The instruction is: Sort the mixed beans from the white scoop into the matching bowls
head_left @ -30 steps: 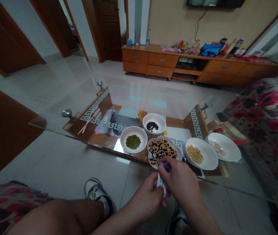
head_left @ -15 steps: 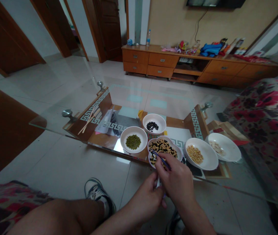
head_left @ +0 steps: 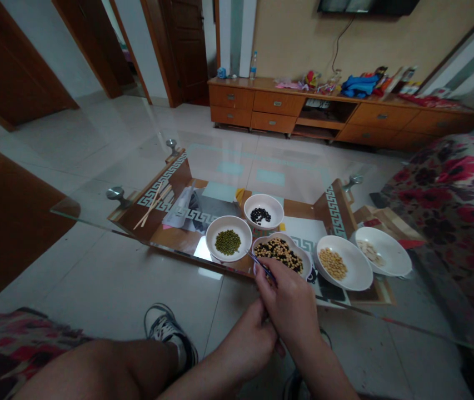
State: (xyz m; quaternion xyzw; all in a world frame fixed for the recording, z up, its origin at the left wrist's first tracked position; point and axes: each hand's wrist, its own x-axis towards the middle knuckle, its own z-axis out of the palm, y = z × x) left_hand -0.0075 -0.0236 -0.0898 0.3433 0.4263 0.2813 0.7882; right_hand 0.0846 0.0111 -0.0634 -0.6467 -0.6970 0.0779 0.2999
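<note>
My right hand pinches a pair of dark blue tweezers. Their tips reach the gap between the white bowl of green mung beans and the flower-shaped bowl of mixed beans. Whether the tips hold a bean is too small to tell. Below and partly behind it, my left hand has its fingers curled, and what they hold is hidden. Behind stands a white bowl with black beans. To the right are a white bowl of yellow soybeans and another with pale flat pieces.
The bowls stand on a glass table whose near edge runs just beyond my hands. Wooden chopsticks and papers lie at the left. A wooden cabinet stands along the far wall, and a flower-patterned sofa is at the right.
My right hand and the tweezers have moved left, from over the mixed beans to beside the mung bean bowl. The light-coloured thing seen at my left hand is now covered.
</note>
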